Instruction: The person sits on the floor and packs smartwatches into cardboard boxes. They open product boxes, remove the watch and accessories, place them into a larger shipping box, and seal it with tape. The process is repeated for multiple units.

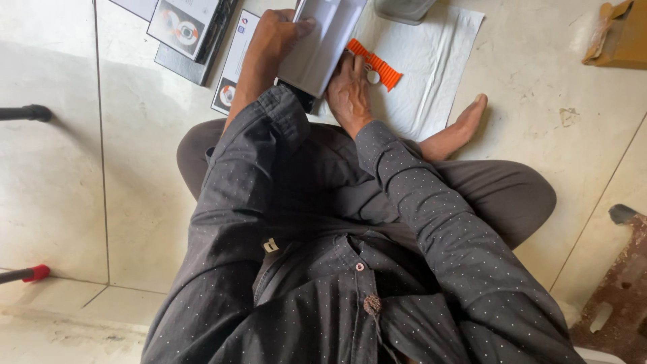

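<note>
Grey box lid (322, 44), long and flat, is what the person is busy with: it is tilted up off the floor (54, 168), gripped near its upper part by the left hand (276, 35), whose thumb lies across its pale face and whose fingers wrap behind it. The lower end of the lid reaches down toward the cuff of the left sleeve (269, 128).

The right hand (348, 91) sits just beside and partly under the lid, palm down, fingers bent onto an orange ribbed watch strap (375, 65). The strap lies on a white padded sheet (424, 74) spread over the floor tiles, and a small round silvery piece shows against it near the knuckles. How firmly the right hand holds the strap I cannot tell; it is at least pressing on it.

The person sits cross-legged in a dark dotted shirt, with a bare foot (458, 131) resting on the sheet's lower edge. To the left of the lid lie flat printed product boxes (185, 27), showing pictures of watches. A brown cardboard box (623, 34) stands well apart at the upper right.
</note>
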